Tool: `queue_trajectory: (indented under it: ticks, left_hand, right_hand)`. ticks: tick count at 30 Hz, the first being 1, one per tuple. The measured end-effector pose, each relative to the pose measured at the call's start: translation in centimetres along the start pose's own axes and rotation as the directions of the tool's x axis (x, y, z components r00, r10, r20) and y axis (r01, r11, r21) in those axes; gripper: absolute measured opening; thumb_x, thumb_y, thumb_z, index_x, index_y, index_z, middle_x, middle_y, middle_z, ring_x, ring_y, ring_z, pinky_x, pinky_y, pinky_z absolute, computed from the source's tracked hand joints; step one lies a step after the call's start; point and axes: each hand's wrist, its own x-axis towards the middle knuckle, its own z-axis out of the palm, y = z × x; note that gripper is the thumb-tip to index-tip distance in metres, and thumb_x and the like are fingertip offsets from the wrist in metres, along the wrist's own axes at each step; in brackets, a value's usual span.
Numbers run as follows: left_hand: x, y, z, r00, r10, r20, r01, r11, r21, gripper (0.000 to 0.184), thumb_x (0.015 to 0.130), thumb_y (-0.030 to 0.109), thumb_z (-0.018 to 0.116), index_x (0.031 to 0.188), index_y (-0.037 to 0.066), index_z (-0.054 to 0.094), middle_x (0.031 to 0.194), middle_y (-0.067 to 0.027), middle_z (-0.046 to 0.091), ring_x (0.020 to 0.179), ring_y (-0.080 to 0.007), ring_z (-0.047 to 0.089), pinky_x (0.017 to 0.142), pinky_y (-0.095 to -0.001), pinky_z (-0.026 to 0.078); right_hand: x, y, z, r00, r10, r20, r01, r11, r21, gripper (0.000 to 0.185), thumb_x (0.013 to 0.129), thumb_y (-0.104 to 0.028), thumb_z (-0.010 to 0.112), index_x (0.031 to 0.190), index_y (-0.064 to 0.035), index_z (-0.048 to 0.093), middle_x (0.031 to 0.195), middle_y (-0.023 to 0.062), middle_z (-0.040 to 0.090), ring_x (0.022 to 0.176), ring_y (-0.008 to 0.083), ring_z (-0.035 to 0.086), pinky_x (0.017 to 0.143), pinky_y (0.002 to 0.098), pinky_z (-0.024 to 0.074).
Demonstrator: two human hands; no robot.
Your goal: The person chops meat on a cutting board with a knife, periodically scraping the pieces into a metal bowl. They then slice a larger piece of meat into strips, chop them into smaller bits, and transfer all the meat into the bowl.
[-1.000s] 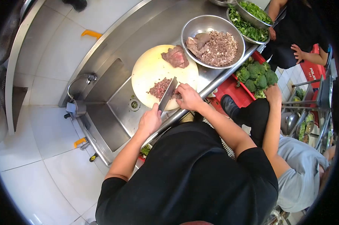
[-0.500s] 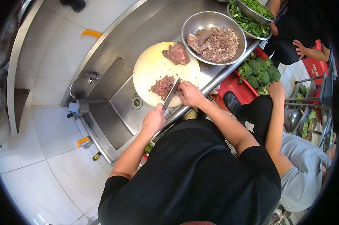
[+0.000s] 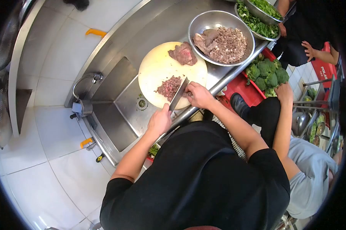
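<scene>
Here's our head view, wide and dark-cornered, looking forward and steeply down over the black shirt [image 3: 196, 172]! Both hands sit fairly near, mid-frame; it stretches left of the left hand [image 3: 160, 122] to white tiles [image 3: 62, 184], right of the right hand [image 3: 199, 95] to a metal rack [image 3: 317, 102].

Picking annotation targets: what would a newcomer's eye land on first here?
Probably the broad knife in the left hand, its blade between a pile of diced meat and the right hand on the round, pale cutting board. Next, the steel bowl of chopped meat past the board's far right side. Then the bright green broccoli in a red crate at right, beyond the counter edge.
</scene>
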Motion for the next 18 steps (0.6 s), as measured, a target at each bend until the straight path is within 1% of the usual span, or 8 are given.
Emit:
queue_trajectory:
  ticks: [1,3,4,7,10,13,16,18]
  left_hand:
    - [-0.4,0.2,0.0,0.999,-0.037,0.038,0.037,0.999,0.013,0.023,0.103,0.020,0.055,0.118,0.004,0.048,0.086,-0.0340,0.069,0.087,-0.0550,0.068,0.080,-0.0652,0.052]
    - [-0.8,1.0,0.4,0.988,-0.114,0.107,0.110,0.993,0.037,0.023,0.103,0.020,0.055,0.117,0.004,0.048,0.086,-0.0339,0.069,0.087,-0.0549,0.069,0.081,-0.0648,0.052]
    - [-0.5,1.2,1.1,0.990,-0.108,0.088,0.107,0.994,0.017,0.023,0.103,0.020,0.055,0.118,0.004,0.048,0.086,-0.0339,0.070,0.087,-0.0549,0.069,0.081,-0.0647,0.052]
    - [1.9,1.0,2.8,0.998,-0.064,0.023,0.065,0.997,-0.035,0.024,0.103,0.020,0.055,0.119,0.004,0.048,0.087,-0.0341,0.070,0.086,-0.0551,0.068,0.081,-0.0646,0.052]
    - [3.0,0.2,2.7,0.999,-0.020,-0.033,0.017,0.996,-0.085,0.026,0.103,0.020,0.055,0.122,0.004,0.049,0.087,-0.0345,0.069,0.086,-0.0550,0.068,0.081,-0.0644,0.052]
    - [2.1,-0.9,2.3,1.000,-0.022,-0.015,0.021,0.995,-0.094,0.028,0.103,0.022,0.055,0.125,0.004,0.050,0.089,-0.0345,0.070,0.088,-0.0548,0.068,0.081,-0.0638,0.052]
    - [1.5,-1.7,2.5,0.998,-0.060,-0.006,0.059,0.995,-0.076,0.028,0.104,0.023,0.055,0.124,0.005,0.051,0.089,-0.0344,0.070,0.089,-0.0549,0.068,0.081,-0.0636,0.052]
    - [1.4,-2.1,2.5,0.993,-0.118,-0.023,0.116,0.988,-0.100,0.026,0.104,0.023,0.056,0.123,0.005,0.051,0.090,-0.0342,0.070,0.089,-0.0549,0.068,0.081,-0.0636,0.052]
  right_hand:
    - [-0.1,0.2,0.2,1.000,-0.004,0.007,0.004,1.000,-0.007,0.024,0.080,-0.011,0.068,0.103,-0.0029,0.066,0.105,0.0157,0.066,0.111,0.0368,0.064,0.098,0.0452,0.0538]
    - [0.0,0.7,0.7,0.999,-0.038,0.023,0.040,0.995,-0.092,0.024,0.080,-0.010,0.068,0.103,-0.0033,0.066,0.105,0.0154,0.066,0.111,0.0362,0.064,0.098,0.0447,0.0536]
    - [0.0,0.8,1.1,0.998,-0.060,0.036,0.064,0.989,-0.133,0.023,0.080,-0.010,0.068,0.102,-0.0035,0.066,0.105,0.0153,0.066,0.111,0.0360,0.064,0.098,0.0445,0.0535]
    - [-0.2,1.0,1.3,0.997,-0.072,-0.002,0.071,0.987,-0.143,0.023,0.079,-0.009,0.070,0.102,-0.0048,0.067,0.102,0.0149,0.066,0.106,0.0357,0.064,0.095,0.0458,0.0540]
    - [-0.9,0.4,0.6,0.981,-0.144,-0.130,0.140,0.989,-0.041,0.022,0.082,-0.010,0.071,0.103,-0.0052,0.069,0.101,0.0141,0.067,0.105,0.0354,0.064,0.093,0.0460,0.0546]
    - [-0.7,0.4,1.2,0.996,-0.067,-0.064,0.065,0.998,-0.023,0.020,0.086,-0.012,0.068,0.103,-0.0029,0.068,0.105,0.0146,0.067,0.107,0.0351,0.064,0.096,0.0448,0.0538]
    - [0.2,0.2,3.2,0.988,-0.057,-0.144,0.048,0.997,-0.065,0.018,0.088,-0.012,0.068,0.103,-0.0030,0.068,0.104,0.0146,0.067,0.106,0.0347,0.064,0.094,0.0448,0.0540]
    - [0.4,-0.2,4.0,0.992,-0.016,-0.128,0.005,0.996,-0.084,0.018,0.088,-0.012,0.068,0.104,-0.0027,0.068,0.104,0.0150,0.067,0.106,0.0345,0.064,0.094,0.0449,0.0542]
